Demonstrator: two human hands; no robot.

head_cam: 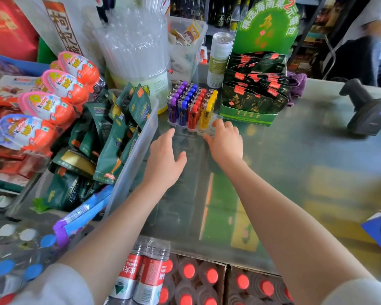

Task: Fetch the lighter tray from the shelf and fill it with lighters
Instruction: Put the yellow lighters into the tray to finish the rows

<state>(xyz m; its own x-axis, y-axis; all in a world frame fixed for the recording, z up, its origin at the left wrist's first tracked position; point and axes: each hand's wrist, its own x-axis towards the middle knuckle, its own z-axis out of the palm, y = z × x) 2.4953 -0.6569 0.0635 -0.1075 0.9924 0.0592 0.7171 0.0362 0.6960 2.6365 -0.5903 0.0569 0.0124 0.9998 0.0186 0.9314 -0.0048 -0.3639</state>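
Observation:
A clear plastic lighter tray point(216, 119) stands on the glass counter, filled with upright lighters point(190, 102) in purple, blue, red and yellow rows. My right hand point(226, 143) rests at the tray's front right corner, fingers curled against its clear edge. My left hand point(165, 161) hovers just in front of the tray's left corner, fingers spread, one fingertip close to the edge, holding nothing.
A clear bin of green snack packs point(141, 137) stands left of the tray. A green display box of dark sachets point(251, 117) sits right of it, a can point(219, 60) and a straw jar point(139, 58) behind. A barcode scanner point(365, 106) lies far right. Bottles stand below the counter.

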